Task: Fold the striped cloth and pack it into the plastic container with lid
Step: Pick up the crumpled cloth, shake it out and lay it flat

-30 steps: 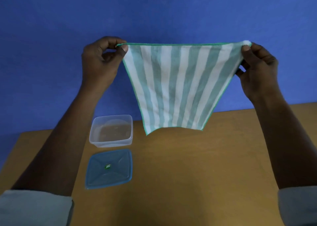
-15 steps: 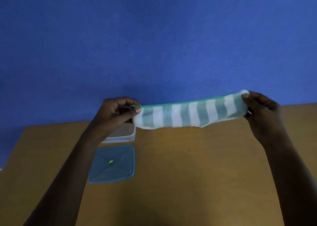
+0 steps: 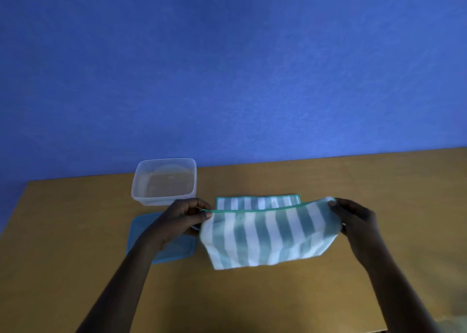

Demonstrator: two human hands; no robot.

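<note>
The green-and-white striped cloth (image 3: 267, 234) lies partly on the wooden table (image 3: 252, 294), its far edge flat and its near part lifted and draped toward me. My left hand (image 3: 177, 221) pinches the cloth's left top corner. My right hand (image 3: 353, 221) pinches the right top corner. The clear plastic container (image 3: 165, 181) stands open at the back left, with nothing in it. Its blue lid (image 3: 141, 231) lies flat in front of it, partly hidden under my left hand and wrist.
A blue wall (image 3: 227, 67) rises right behind the table's far edge. The table's left edge runs diagonally at the left of the view. Bare wood stretches to the right of the cloth and in front of it.
Both hands have come down from chest height to the table with the cloth. Its far edge now rests flat on the wood, and the held edge is drawn back toward me over it.
</note>
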